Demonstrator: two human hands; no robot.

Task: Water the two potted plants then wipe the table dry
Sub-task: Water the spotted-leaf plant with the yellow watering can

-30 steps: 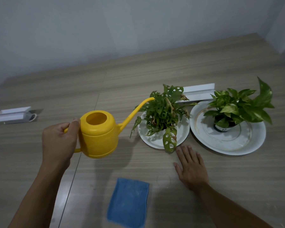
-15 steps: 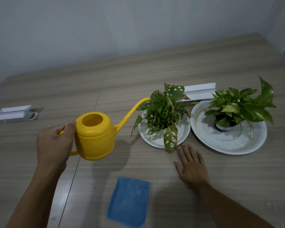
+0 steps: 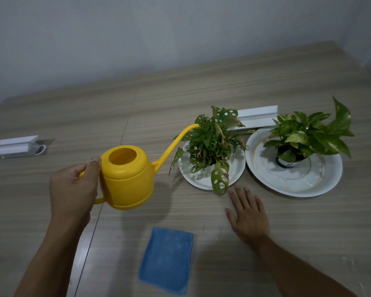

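Note:
My left hand (image 3: 72,189) grips the handle of a yellow watering can (image 3: 126,179), held above the wooden table (image 3: 201,93). Its long spout tip reaches the leaves of the holey-leaf plant (image 3: 212,144), which stands on a small white plate (image 3: 236,174). To the right, a variegated plant (image 3: 308,133) in a dark pot sits on a larger gold-rimmed plate (image 3: 321,183). My right hand (image 3: 247,213) lies flat on the table just in front of the small plate. A folded blue cloth (image 3: 166,260) lies near the front edge.
A white box-like object (image 3: 257,116) lies behind the two plants. Another white object (image 3: 15,145) sits at the far left of the table. A faint water ring (image 3: 211,228) marks the table beside my right hand.
The can dipped left and back, then returned right, so its spout tip is again at the holey-leaf plant's top. My right hand has stayed flat on the table.

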